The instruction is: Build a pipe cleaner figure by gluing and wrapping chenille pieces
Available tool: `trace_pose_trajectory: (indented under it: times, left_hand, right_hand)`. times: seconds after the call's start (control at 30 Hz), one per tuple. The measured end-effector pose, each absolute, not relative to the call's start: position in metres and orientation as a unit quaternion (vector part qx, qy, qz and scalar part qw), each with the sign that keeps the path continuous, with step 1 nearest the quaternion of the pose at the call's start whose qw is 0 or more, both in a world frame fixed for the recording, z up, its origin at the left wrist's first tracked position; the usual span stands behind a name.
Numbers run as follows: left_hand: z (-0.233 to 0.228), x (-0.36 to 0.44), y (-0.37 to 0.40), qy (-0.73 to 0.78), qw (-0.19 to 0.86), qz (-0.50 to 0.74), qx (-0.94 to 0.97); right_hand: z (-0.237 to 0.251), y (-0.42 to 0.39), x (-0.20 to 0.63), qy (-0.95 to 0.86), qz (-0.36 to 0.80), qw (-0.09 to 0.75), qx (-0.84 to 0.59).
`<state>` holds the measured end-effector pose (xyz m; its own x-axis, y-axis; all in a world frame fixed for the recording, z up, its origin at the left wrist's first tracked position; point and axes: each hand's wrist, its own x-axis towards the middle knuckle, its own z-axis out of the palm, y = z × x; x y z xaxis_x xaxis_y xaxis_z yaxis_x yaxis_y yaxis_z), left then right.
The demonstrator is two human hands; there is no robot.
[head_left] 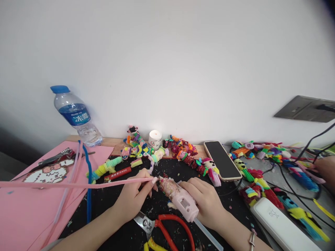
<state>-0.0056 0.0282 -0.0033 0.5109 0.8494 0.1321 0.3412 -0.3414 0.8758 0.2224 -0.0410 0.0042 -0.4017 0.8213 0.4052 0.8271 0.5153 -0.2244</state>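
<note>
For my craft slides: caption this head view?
Left hand holds pink pipe cleaner to pink glue gun in right hand.

The left hand [133, 198] pinches the end of a long pink pipe cleaner [78, 184], which extends leftward over a pink sheet [23, 209]. The right hand [206, 202] grips a pink glue gun [180, 200], nozzle touching the pipe cleaner's end. Red-handled scissors [167, 226] lie on the black mat [110, 205] below both hands. A water bottle [77, 116] stands against the wall; a phone [222, 160] lies to the right.
</note>
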Motion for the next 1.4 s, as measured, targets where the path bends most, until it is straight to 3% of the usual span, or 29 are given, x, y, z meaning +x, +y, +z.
trace_pose_trajectory:
  times: [0.5,0.73,1.13,1.4]
  left_hand:
    - [-0.001,-0.004,0.029,0.373,0.454,0.343,0.733]
    - [0.003,-0.004,0.029,0.352,0.486,0.366,0.711]
    - [0.004,0.004,0.023,0.303,0.658,0.356,0.590]
    - [-0.001,0.008,0.020,0.278,0.733,0.332,0.525]
  right_hand:
    - [-0.001,-0.037,0.231,-0.769,0.004,0.236,-0.595]
    - [0.006,-0.035,0.227,-0.743,0.001,0.177,-0.645]
    - [0.006,-0.035,0.225,-0.741,-0.012,0.142,-0.656]
    - [0.015,-0.041,0.227,-0.772,0.008,0.236,-0.589]
